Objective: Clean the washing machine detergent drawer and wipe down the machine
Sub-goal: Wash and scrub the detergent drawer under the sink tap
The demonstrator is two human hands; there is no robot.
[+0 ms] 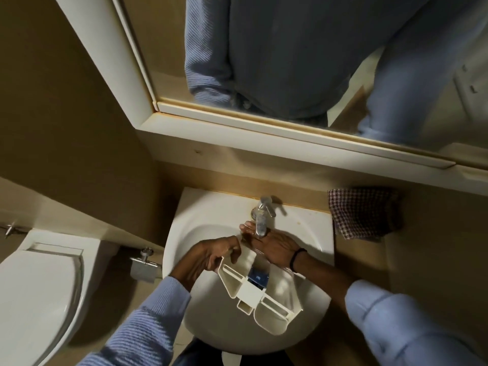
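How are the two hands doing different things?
The left hand grips the drawer by its edge; the right hand lies flat, stretched out under the tap. The right hand has a black band at its wrist; the left hand shows none. Both are over the sink.

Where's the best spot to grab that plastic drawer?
On the detergent drawer, pinch the thin outer wall at the left end, coming from the left, where the left hand holds it. It lies open side up in the sink, so its walls stand free.
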